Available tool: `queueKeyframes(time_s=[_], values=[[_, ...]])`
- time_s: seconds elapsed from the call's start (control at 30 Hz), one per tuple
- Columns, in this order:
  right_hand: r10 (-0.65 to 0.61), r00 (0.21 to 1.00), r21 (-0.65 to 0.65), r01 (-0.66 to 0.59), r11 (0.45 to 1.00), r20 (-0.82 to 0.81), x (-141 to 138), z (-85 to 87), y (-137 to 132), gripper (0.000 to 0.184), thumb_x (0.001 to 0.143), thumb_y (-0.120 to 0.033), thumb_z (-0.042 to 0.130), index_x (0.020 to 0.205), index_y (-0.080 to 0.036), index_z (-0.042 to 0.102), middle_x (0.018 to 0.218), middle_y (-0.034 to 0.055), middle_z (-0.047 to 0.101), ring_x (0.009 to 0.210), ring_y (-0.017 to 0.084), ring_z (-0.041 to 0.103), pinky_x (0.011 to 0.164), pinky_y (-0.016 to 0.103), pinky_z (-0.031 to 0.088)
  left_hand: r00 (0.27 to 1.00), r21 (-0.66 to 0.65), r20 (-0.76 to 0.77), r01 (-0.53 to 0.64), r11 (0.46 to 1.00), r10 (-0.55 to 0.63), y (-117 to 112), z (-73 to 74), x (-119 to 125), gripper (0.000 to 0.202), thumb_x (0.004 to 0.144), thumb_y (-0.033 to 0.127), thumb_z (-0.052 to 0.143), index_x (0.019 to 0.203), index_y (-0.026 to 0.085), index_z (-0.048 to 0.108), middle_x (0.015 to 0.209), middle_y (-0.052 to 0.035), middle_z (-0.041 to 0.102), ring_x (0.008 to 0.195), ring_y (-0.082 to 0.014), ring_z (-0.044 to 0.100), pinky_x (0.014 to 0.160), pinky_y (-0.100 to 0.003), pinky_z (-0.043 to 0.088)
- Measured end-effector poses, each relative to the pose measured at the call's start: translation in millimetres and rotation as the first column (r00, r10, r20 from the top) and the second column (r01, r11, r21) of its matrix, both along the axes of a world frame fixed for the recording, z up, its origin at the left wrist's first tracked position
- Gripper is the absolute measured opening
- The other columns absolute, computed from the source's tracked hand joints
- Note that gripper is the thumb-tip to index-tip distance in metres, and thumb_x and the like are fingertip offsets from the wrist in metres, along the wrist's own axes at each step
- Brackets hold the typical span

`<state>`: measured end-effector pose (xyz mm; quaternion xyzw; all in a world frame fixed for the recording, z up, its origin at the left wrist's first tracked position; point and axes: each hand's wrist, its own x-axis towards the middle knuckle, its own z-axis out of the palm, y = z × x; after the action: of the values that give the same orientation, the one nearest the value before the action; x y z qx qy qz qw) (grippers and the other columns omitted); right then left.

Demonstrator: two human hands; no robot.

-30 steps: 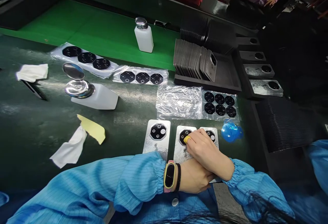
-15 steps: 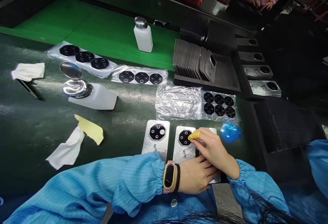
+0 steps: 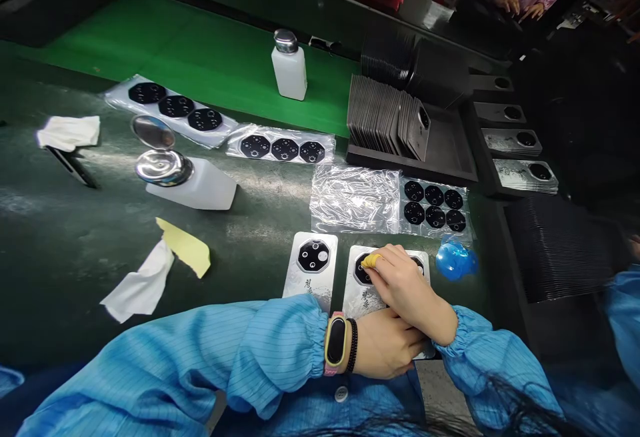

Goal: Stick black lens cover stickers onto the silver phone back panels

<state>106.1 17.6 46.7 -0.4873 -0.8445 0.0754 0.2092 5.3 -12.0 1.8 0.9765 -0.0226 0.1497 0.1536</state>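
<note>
My left hand [image 3: 383,345], with a watch on its wrist, lies flat across the lower part of the silver phone back panels, fingers stretched to the right and partly hidden under my right wrist. My right hand [image 3: 407,283] crosses above it, fingers curled close together. Its yellow-covered fingertip touches the black octagonal camera piece of the middle panel [image 3: 354,297]. Whether the fingertips pinch something small cannot be seen. A third panel [image 3: 425,260] lies mostly covered by my hands. On the left, another panel [image 3: 320,283] shows its black camera piece and dark lettering.
Beyond the panels lie clear film [image 3: 355,200] and a sheet of black octagonal pieces [image 3: 434,205]. White bottles [image 3: 200,183] [image 3: 290,73], a tray of upright panels [image 3: 410,163], blue film [image 3: 456,260], a yellow strip [image 3: 187,250] and white cloth [image 3: 143,283] surround the work.
My right hand has shifted left over the middle panel's camera piece, uncovering part of the third panel's. My left hand stays on the panels. The whole view has shifted slightly.
</note>
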Motion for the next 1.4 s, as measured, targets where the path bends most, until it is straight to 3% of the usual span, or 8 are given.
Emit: queueKeyframes(time_s=[0.33, 0.57, 0.8, 1.2, 1.3, 1.4], values=[[0.006, 0.993, 0.094, -0.017, 0.995, 0.115, -8.4, -3.6, -4.8, 0.027, 0.090, -0.003, 0.043, 0.070, -0.016, 0.056, 0.066, 0.0029, 0.055, 0.065, 0.016, 0.043, 0.061, 0.028, 0.037, 0.999, 0.025, -0.006, 0.037, 0.999, -0.036, 0.4, 0.2, 2.4, 0.024, 0.091, 0.025, 0.050, 0.094, 0.015, 0.071, 0.095, -0.0043, 0.074, 0.086, -0.0162, 0.066, 0.078, -0.025, 0.050], [0.126, 0.953, 0.202, -0.185, 0.962, 0.275, -6.7, 2.1, -5.1, 0.033, 0.088, 0.004, 0.040, 0.068, -0.013, 0.060, 0.068, 0.0052, 0.055, 0.067, 0.017, 0.043, 0.063, 0.029, 0.038, 0.999, 0.025, -0.034, 0.020, 1.000, -0.019, 1.0, 1.9, 2.7, 0.027, 0.090, 0.027, 0.051, 0.103, 0.015, 0.070, 0.098, -0.0061, 0.074, 0.089, -0.0198, 0.066, 0.080, -0.028, 0.050], [0.177, 0.908, 0.195, -0.266, 0.944, 0.380, -6.4, 6.4, -0.3, 0.037, 0.088, 0.005, 0.037, 0.063, -0.014, 0.058, 0.063, 0.0035, 0.050, 0.063, 0.017, 0.040, 0.061, 0.030, 0.036, 0.999, 0.000, -0.044, 0.008, 1.000, -0.008, 2.1, 3.4, 2.9, 0.029, 0.090, 0.029, 0.052, 0.104, 0.012, 0.069, 0.102, -0.0085, 0.073, 0.091, -0.0196, 0.065, 0.081, -0.027, 0.049], [0.153, 0.924, 0.161, -0.220, 0.962, 0.350, -7.0, 2.4, -0.3, 0.036, 0.089, 0.004, 0.037, 0.066, -0.016, 0.056, 0.065, 0.0036, 0.052, 0.064, 0.017, 0.040, 0.062, 0.030, 0.037, 0.998, -0.018, -0.051, 0.030, 0.999, -0.031, 3.2, 1.8, 3.2, 0.028, 0.089, 0.030, 0.053, 0.104, 0.011, 0.069, 0.102, -0.0085, 0.073, 0.091, -0.0194, 0.065, 0.081, -0.027, 0.051], [0.139, 0.971, 0.115, -0.163, 0.980, 0.193, -2.5, 4.5, 0.7, 0.029, 0.090, 0.001, 0.040, 0.073, -0.015, 0.057, 0.070, 0.0044, 0.056, 0.067, 0.017, 0.044, 0.063, 0.029, 0.039, 0.999, -0.032, -0.035, 0.040, 0.999, -0.042, 5.1, 2.8, 3.2, 0.028, 0.088, 0.030, 0.057, 0.104, 0.011, 0.069, 0.102, -0.0078, 0.073, 0.093, -0.0188, 0.064, 0.086, -0.026, 0.050], [0.046, 0.999, 0.057, -0.046, 0.997, 0.004, 3.8, 9.0, 1.0, 0.019, 0.091, -0.004, 0.045, 0.082, -0.016, 0.058, 0.074, 0.0040, 0.060, 0.069, 0.016, 0.048, 0.064, 0.027, 0.042, 0.999, -0.039, -0.017, 0.040, 0.998, -0.040, 7.4, 5.1, 2.8, 0.029, 0.085, 0.030, 0.060, 0.105, 0.010, 0.068, 0.104, -0.0078, 0.072, 0.093, -0.0187, 0.063, 0.088, -0.027, 0.049]])
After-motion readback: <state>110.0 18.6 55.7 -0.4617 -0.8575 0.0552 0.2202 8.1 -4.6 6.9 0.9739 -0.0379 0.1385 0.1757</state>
